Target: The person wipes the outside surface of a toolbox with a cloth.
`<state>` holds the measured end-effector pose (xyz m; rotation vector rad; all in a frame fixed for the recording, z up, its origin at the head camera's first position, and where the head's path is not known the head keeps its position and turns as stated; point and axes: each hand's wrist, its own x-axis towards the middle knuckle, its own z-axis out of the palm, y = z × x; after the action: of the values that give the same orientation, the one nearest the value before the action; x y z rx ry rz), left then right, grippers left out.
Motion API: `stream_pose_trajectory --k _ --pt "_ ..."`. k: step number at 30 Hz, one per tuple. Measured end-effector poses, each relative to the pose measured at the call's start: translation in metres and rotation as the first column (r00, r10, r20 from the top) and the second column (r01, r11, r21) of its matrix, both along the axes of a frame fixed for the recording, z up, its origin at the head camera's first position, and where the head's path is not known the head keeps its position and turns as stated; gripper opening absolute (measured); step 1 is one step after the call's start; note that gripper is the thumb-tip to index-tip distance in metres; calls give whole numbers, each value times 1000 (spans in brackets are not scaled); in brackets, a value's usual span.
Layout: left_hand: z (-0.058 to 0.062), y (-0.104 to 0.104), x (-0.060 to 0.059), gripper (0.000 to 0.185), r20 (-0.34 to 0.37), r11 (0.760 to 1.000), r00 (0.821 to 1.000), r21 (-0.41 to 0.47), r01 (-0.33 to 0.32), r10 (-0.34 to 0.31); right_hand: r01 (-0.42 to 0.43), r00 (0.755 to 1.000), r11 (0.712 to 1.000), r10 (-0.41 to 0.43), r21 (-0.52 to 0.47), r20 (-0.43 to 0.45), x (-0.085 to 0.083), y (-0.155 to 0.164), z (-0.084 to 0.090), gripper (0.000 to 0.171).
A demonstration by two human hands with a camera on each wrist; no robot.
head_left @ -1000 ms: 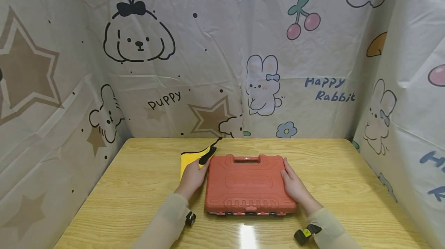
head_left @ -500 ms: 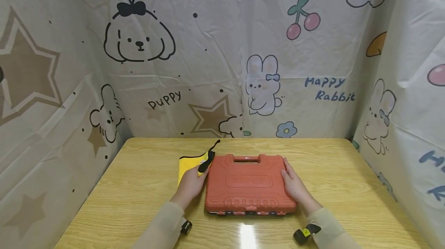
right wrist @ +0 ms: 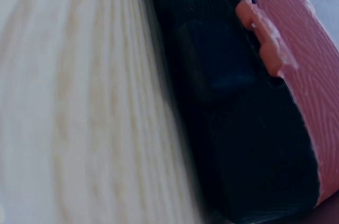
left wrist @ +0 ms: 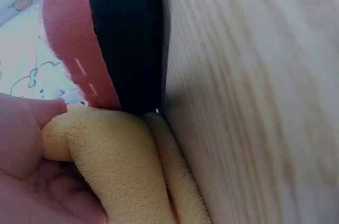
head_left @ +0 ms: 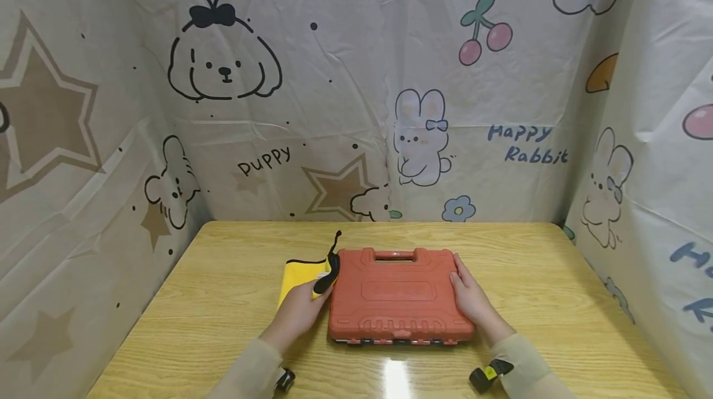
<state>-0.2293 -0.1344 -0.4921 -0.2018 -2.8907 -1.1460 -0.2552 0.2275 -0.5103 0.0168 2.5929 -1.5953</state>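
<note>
Fingers of your left hand [head_left: 298, 315]: they are curled around the yellow cloth [head_left: 295, 273] and pinch a fold of it; the left wrist view shows the fold pressed between thumb and palm, right against the case.
Fingers of your right hand [head_left: 470, 300]: they lie nearly straight and flat along the right edge of the red case [head_left: 398, 294], touching it; they grip nothing.
Red case: it lies flat and closed on the wooden table [head_left: 211, 300], about in the middle, with its carry handle on the far side and its latch on the side near you. Both wrist views show a black lower half under the red lid.
Yellow cloth: it lies just left of the case, touching the left edge of the case. It has a black border, and a black loop [head_left: 330, 263] stands up at the far left corner of the case.
Your sleeves: beige, one on each side of the case, near the front edge of the table.
Wrist cameras: a small black device sits at each of your wrists, the right one [head_left: 486, 375] in front of the near right corner of the case.
Backdrop [head_left: 356, 90]: a white cartoon curtain hangs behind the case and on both sides of the table, with a puppy, a rabbit, cherries and stars.
</note>
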Motion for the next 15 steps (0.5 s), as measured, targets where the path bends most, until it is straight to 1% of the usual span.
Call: stream_pose_trajectory --k 5,9,15 --pt "1 -3 6 32 30 1000 999 -22 17 -17 4 1000 1000 -4 6 -6 0 0 0 58" --pt "2 -6 13 35 33 998 999 -42 42 -41 6 1000 1000 -6 7 -5 0 0 -1 58" --pt "3 -9 24 38 44 996 997 -64 61 -58 8 1000 1000 -8 2 -8 0 0 -2 58"
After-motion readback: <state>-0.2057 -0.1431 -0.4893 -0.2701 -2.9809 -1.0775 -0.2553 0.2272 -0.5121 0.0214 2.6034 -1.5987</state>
